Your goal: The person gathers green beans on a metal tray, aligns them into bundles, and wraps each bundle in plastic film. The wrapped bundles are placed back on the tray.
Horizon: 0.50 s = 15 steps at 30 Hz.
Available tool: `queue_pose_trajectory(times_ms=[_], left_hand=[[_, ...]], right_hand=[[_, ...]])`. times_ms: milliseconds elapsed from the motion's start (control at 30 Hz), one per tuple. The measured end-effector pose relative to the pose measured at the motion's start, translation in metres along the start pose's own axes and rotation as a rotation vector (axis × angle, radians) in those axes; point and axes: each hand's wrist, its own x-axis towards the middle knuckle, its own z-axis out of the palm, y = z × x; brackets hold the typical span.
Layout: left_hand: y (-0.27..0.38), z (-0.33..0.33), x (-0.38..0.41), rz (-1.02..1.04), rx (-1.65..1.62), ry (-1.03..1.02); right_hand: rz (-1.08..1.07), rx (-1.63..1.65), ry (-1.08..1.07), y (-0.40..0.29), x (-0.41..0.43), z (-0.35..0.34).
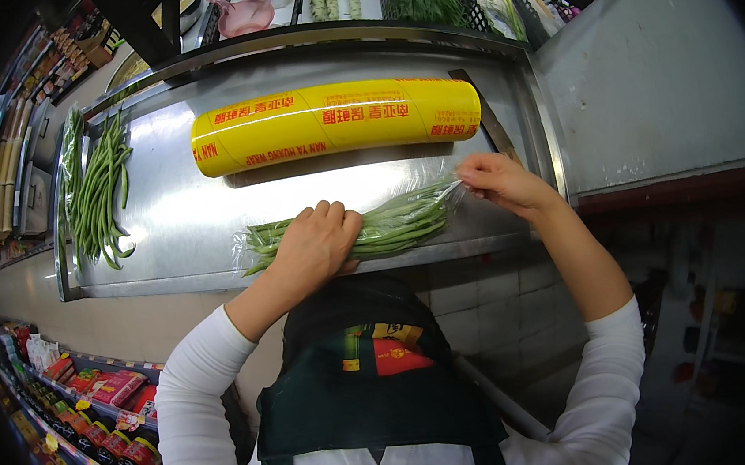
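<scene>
A bundle of long green beans [403, 225], wrapped in transparent cling film, lies along the front edge of a steel tray table. My left hand [321, 238] grips the bundle around its middle, fingers curled over the top. At the bundle's right end, my right hand [500, 182] pinches the gathered cling film [457, 185] between thumb and fingers and holds it up taut. Loose film also sticks out past the bean tips on the left. Just behind the bundle lies a large roll of cling film [335, 126] in a yellow printed wrapper, nearest to both hands.
Unwrapped long beans [102, 192] lie at the steel table's [160, 227] left end, beside a film-wrapped bundle [70, 166]. A long flat blade-like tool [498, 127] rests behind the roll's right end. A raised metal rim borders the table. Beyond it stand vegetable crates and a pink scoop [245, 17].
</scene>
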Motion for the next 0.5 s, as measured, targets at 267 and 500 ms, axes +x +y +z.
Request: queue_pose_trajectory(times_ms=[267, 500], left_hand=[[0.001, -0.001, -0.001, 0.017, 0.006, -0.004], [0.000, -0.001, 0.000, 0.032, 0.028, 0.004]], right_hand=[[-0.079, 0.123, 0.221, 0.022, -0.018, 0.014], [-0.426, -0.682, 0.592, 0.002, 0.014, 0.030]])
